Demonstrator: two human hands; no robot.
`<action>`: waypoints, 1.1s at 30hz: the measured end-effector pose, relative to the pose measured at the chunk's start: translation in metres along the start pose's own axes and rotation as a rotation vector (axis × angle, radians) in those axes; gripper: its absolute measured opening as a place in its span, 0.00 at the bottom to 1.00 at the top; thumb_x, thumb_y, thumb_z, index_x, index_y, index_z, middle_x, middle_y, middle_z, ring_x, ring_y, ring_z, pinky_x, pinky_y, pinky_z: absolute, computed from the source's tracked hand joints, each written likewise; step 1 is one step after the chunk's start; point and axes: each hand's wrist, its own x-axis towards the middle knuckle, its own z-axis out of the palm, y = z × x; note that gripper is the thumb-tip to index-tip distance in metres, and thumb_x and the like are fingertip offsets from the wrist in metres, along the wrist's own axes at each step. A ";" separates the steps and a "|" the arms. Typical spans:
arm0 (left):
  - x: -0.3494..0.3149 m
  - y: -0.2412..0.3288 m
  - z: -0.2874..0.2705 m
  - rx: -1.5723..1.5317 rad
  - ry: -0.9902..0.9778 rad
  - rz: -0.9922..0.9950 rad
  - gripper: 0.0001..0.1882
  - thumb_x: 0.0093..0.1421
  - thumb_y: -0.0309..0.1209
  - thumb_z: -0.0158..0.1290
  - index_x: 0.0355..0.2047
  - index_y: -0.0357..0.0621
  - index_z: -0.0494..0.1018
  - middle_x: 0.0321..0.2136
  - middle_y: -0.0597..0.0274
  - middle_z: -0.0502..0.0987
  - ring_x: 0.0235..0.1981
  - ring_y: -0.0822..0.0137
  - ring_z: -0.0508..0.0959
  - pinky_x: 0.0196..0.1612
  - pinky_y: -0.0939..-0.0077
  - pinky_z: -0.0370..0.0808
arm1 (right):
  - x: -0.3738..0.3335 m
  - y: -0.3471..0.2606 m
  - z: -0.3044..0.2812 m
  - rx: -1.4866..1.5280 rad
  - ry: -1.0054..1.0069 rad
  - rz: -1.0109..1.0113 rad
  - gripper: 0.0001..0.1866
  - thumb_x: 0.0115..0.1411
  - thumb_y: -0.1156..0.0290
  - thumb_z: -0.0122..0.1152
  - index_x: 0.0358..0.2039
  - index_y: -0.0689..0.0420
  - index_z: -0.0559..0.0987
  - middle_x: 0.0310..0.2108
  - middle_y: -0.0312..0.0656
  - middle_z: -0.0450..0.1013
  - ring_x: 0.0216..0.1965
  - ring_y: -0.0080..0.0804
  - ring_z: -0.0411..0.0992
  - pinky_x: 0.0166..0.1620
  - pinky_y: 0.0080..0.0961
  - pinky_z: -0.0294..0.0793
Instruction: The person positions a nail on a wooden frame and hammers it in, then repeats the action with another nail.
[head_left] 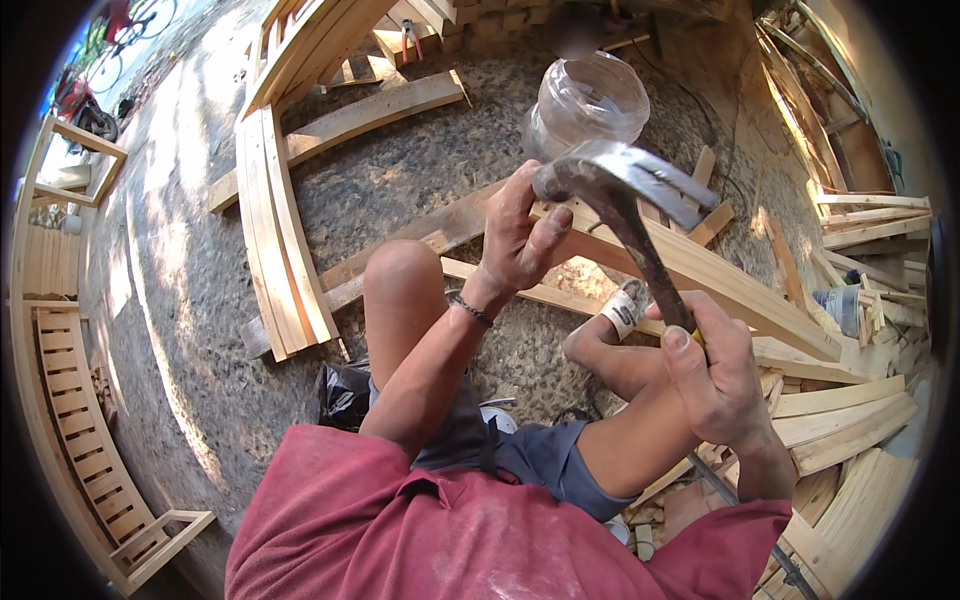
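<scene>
My right hand (pixel 710 365) is wrapped round the handle of a claw hammer (pixel 648 245), whose metal head is raised in front of me with its claw pointing right. My left hand (pixel 522 232) is closed just beside the hammer's striking end, above the end of some pale wooden boards (pixel 720 285). What its fingers hold, if anything, is hidden. The boards slant from under my left hand toward the right, over other lengths of wood on the ground.
A clear plastic container (pixel 592 100) stands beyond the hammer. Joined planks (pixel 272 230) lie to the left, with red-handled pliers (pixel 410 40) farther off. Along the left rim is a slatted wooden frame (pixel 90 430). Stacked offcuts (pixel 840 430) crowd the right side.
</scene>
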 end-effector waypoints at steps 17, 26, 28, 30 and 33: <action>0.002 0.003 -0.003 0.042 -0.063 0.030 0.17 0.61 0.38 0.53 0.43 0.36 0.71 0.32 0.53 0.74 0.35 0.60 0.76 0.41 0.71 0.72 | -0.006 0.008 -0.013 -0.036 0.017 -0.060 0.19 0.71 0.54 0.47 0.48 0.59 0.68 0.16 0.26 0.56 0.13 0.14 0.56 0.15 0.12 0.54; -0.001 0.004 -0.003 -0.041 -0.061 0.001 0.17 0.61 0.37 0.53 0.43 0.35 0.72 0.32 0.53 0.73 0.34 0.62 0.76 0.39 0.71 0.73 | -0.018 -0.009 -0.041 0.072 0.256 -0.637 0.15 0.73 0.60 0.41 0.49 0.58 0.66 0.21 0.34 0.66 0.17 0.22 0.64 0.21 0.21 0.71; -0.001 0.002 -0.007 0.023 -0.067 0.047 0.16 0.61 0.37 0.53 0.43 0.35 0.72 0.32 0.52 0.73 0.34 0.61 0.76 0.39 0.71 0.73 | -0.009 0.003 -0.017 -0.100 0.065 -0.169 0.13 0.70 0.63 0.46 0.45 0.60 0.71 0.22 0.32 0.67 0.21 0.21 0.66 0.26 0.21 0.69; -0.002 0.003 -0.005 0.006 -0.072 0.025 0.16 0.61 0.37 0.53 0.43 0.35 0.72 0.33 0.52 0.73 0.34 0.60 0.76 0.39 0.70 0.73 | -0.003 -0.003 -0.006 -0.198 0.010 0.026 0.13 0.70 0.63 0.48 0.44 0.61 0.72 0.21 0.31 0.66 0.22 0.19 0.65 0.26 0.19 0.65; -0.003 0.006 -0.006 -0.011 -0.038 0.006 0.17 0.61 0.37 0.53 0.43 0.35 0.72 0.33 0.52 0.74 0.33 0.58 0.76 0.38 0.70 0.73 | 0.000 -0.018 -0.019 -0.113 0.152 -0.148 0.18 0.71 0.56 0.47 0.47 0.58 0.69 0.18 0.30 0.61 0.16 0.13 0.58 0.18 0.13 0.56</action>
